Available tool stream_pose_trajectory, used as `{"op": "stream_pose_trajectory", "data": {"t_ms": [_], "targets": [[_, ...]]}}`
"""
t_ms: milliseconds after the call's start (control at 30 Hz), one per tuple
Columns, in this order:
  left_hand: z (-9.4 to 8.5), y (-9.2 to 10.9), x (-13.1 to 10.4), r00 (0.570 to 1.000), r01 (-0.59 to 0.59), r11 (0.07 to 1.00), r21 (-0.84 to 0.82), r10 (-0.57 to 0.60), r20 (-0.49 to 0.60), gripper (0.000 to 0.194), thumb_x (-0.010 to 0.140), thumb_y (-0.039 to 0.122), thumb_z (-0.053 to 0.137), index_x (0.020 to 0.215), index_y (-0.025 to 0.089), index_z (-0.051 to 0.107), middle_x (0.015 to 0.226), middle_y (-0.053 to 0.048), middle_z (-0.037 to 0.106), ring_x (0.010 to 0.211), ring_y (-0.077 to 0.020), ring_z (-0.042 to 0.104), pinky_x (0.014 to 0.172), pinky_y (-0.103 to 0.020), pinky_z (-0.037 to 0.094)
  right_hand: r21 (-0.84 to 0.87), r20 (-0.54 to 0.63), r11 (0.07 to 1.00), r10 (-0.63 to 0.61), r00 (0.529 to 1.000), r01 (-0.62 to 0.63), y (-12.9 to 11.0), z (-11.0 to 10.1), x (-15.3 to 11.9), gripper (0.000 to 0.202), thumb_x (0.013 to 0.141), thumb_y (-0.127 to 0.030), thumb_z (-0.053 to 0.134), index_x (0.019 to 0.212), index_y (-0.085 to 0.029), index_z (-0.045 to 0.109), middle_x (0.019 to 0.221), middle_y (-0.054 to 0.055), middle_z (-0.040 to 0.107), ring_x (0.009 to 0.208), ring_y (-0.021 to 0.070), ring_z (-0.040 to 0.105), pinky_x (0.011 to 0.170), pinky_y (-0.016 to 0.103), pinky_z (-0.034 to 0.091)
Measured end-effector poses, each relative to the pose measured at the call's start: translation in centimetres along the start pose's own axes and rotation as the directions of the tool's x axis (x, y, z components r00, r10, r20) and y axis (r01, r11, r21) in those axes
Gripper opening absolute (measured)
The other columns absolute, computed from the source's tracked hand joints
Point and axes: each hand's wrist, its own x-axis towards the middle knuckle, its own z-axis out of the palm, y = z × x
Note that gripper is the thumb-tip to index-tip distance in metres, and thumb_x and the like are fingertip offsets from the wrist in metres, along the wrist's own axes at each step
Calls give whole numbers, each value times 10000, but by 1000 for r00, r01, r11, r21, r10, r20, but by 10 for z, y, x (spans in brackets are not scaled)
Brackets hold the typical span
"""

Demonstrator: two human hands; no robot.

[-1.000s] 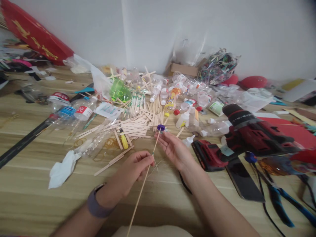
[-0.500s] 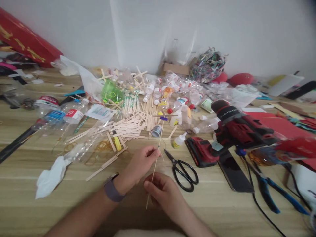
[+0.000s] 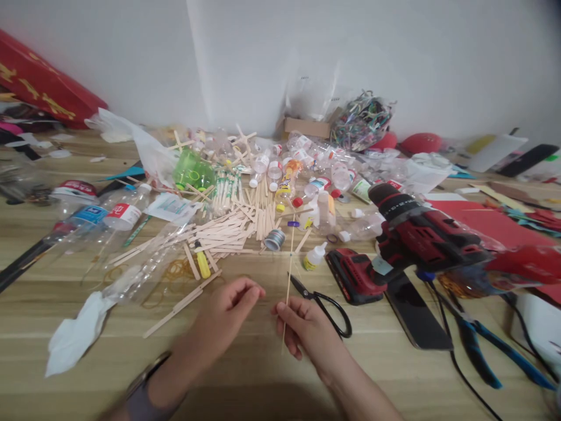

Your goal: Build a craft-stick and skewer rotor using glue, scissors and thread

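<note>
My right hand point(image 3: 307, 330) pinches a thin wooden skewer point(image 3: 289, 275) between thumb and fingers, its lower end passing behind the fingers. Near the skewer's top sits a purple bottle cap point(image 3: 293, 224), with a small stick crossing above it. A fine thread seems to hang from a small dark band partway along the skewer. My left hand point(image 3: 234, 304) is apart from the skewer, thumb and fingers pressed together with nothing visible in them. Black scissors point(image 3: 333, 307) lie partly behind my right hand. Beyond the skewer are a spool of wire point(image 3: 274, 240) and a small glue bottle point(image 3: 314, 256).
Wooden craft sticks point(image 3: 228, 225) are heaped mid-table, with plastic bottles point(image 3: 125, 213) around them. A yellow-handled screwdriver point(image 3: 202, 263) lies left. On the right stand a red cordless drill point(image 3: 432, 234), a phone point(image 3: 418, 313) and blue-handled pliers point(image 3: 477, 345).
My left hand has let go of the skewer and moved left and down. My right hand has shifted up and right with the skewer, which is now more upright.
</note>
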Motion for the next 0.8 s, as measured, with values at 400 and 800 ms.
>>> {"op": "stream_pose_trajectory", "data": {"t_ms": [400,800], "targets": [[-14,-22,-19,938,-324,802,502,340,62,289,964,298,398,980,212,673,953,-56,739,873,-215,667,787,-322,477,-54,-13,997,53,998,-54,8,2,7,536,666,-678,644,802,-166,560,594,-48,573,334,42,422,313,171,275],[3,-8,-31,921,-389,608,692,266,284,287,955,184,409,869,204,682,831,-56,708,764,-226,653,663,-311,455,-839,-188,544,-320,929,17,-33,-2,-8,274,898,-401,502,890,-167,644,871,145,668,808,296,658,678,388,467]]}}
